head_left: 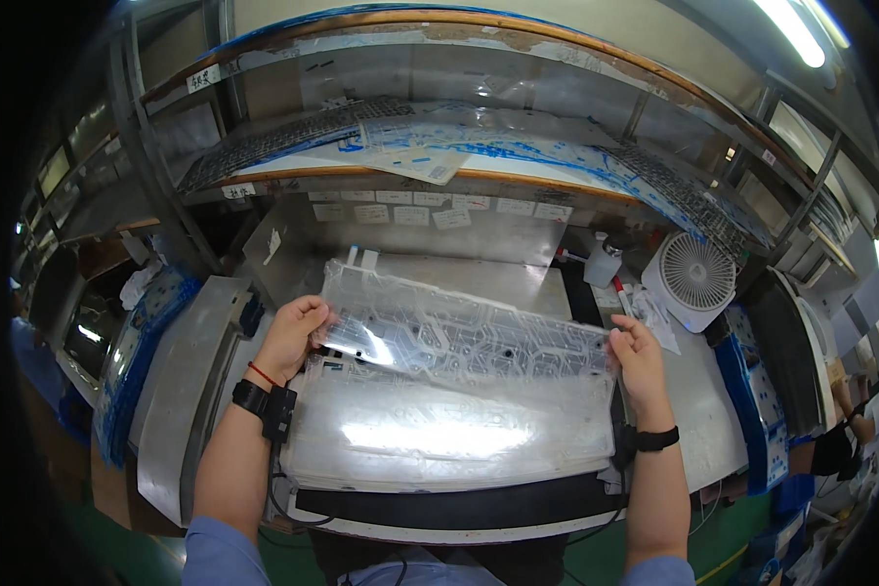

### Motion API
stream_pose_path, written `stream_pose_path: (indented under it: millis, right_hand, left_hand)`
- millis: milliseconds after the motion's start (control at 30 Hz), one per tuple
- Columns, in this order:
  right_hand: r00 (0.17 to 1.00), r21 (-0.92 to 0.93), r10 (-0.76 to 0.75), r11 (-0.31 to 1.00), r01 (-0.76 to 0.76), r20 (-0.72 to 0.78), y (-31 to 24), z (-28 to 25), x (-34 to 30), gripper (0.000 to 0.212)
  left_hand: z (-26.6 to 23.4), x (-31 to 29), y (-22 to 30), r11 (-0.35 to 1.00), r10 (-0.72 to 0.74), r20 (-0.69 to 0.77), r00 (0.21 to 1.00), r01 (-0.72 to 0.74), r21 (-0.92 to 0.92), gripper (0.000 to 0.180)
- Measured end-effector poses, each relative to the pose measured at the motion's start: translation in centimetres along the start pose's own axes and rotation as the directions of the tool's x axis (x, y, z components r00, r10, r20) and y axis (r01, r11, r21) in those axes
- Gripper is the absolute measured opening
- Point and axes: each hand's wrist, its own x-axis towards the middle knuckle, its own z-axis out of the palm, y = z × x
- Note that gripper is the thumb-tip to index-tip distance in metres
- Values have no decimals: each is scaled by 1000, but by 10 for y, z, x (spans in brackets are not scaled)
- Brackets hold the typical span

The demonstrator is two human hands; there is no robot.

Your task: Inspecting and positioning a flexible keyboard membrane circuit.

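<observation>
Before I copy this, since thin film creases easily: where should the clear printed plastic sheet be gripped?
Pinch the clear printed plastic sheet at its two short ends, coming in from either side, as the left hand and right hand do. It is long, thin and floppy, so end grips probably keep it taut.

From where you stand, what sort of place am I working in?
Most likely a factory assembly station. Both hands, left hand and right hand, hold a clear printed membrane sheet over a metal workbench. The shelf above carries more such sheets, and a small white fan stands at the right.
</observation>
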Motion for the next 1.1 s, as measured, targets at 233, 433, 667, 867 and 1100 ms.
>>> stream_pose_path:
  millis: [233,433,667,867,1100]
  right_hand:
    - [1000,-55,9,998,-8,2,7,-7,3,15]
    - [1000,-102,-21,995,19,-17,6,-5,2,18]
    - [1000,-116,12,993,-14,-17,9,-8,3,17]
    - [999,-146,47,988,-43,25,5,1,2,19]
    - [999,-88,38,995,-39,-5,2,-3,2,15]
  left_hand:
    - [11,-1,5,997,-16,-68,998,11,-74,14]
    - [2,1,2,1000,-19,-19,1000,19,22,15]
    - [7,-1,5,1000,-12,27,1000,13,-28,17]
    - [11,-2,10,996,-63,-44,997,60,-67,17]
    - [8,-4,11,996,-94,-24,995,93,-13,17]
